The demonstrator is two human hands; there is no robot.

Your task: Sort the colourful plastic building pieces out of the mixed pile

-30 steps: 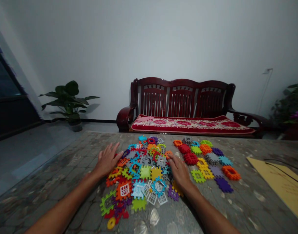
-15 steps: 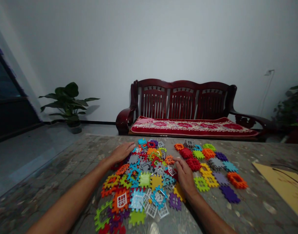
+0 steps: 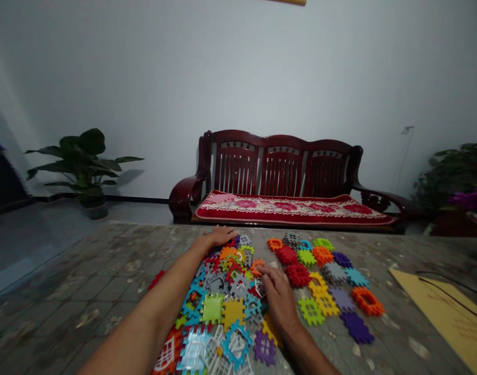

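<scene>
A heap of colourful toothed plastic building tiles covers the table in front of me, with a lime tile [image 3: 212,308] and a yellow tile [image 3: 233,312] near its middle. My left hand [image 3: 222,236] lies over the far end of the heap, fingers stretched out; its forearm hides the heap's left side. At the heap's right side rests my right hand [image 3: 278,289], fingers loosely extended and the fingertips touching or just beside a small orange tile [image 3: 257,267]. White window inserts [image 3: 218,350] and a blue frame tile [image 3: 237,344] lie nearer to me.
Right of the heap are sorted groups of tiles, among them red tiles [image 3: 297,275] and a dark purple tile [image 3: 356,327]. A yellow board [image 3: 441,312] with a black cord [image 3: 453,299] lies at the table's right. A wooden bench [image 3: 285,166] stands behind the table [image 3: 117,281].
My left hand has moved right and away from me across the heap's far end. The right hand stays by the orange tile. The view has shifted slightly right and up.
</scene>
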